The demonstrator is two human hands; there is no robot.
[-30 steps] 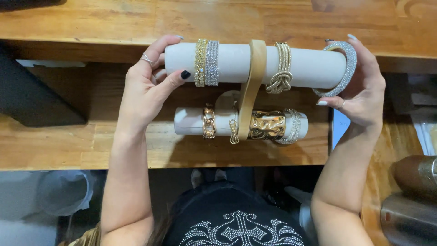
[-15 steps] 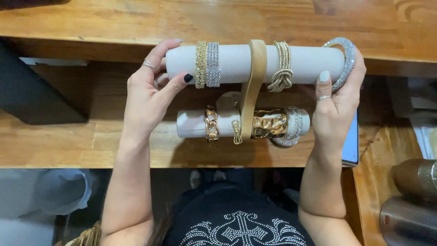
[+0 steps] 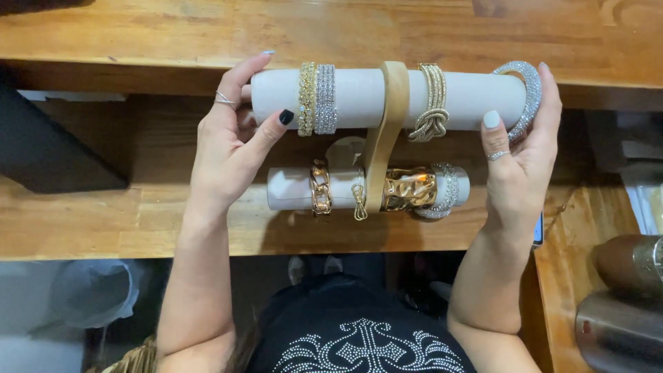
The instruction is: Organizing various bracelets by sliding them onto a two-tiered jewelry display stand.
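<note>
Left hand (image 3: pixel 228 148) clasping upper white bar (image 3: pixel 373 97); right hand (image 3: pixel 518 162) fingers pinching crystal bangle (image 3: pixel 523 93) at bar's end. Best slid on squarely, bar steadied above tabletop (image 3: pixel 103 221) near edge.

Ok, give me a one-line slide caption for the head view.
Left hand and right hand grip the upper white roll of a two-tier wooden bracelet stand on a wooden table.

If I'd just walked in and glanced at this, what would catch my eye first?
Probably the two-tier bracelet stand in the middle: white rolls on a wooden upright, above a wooden table. Gold and sparkly silver bangles ring the upper roll, and a chunky gold cuff sits on the lower one. The left hand grips the upper roll's left end, and the right hand holds a glittering bangle at its right end.
</note>
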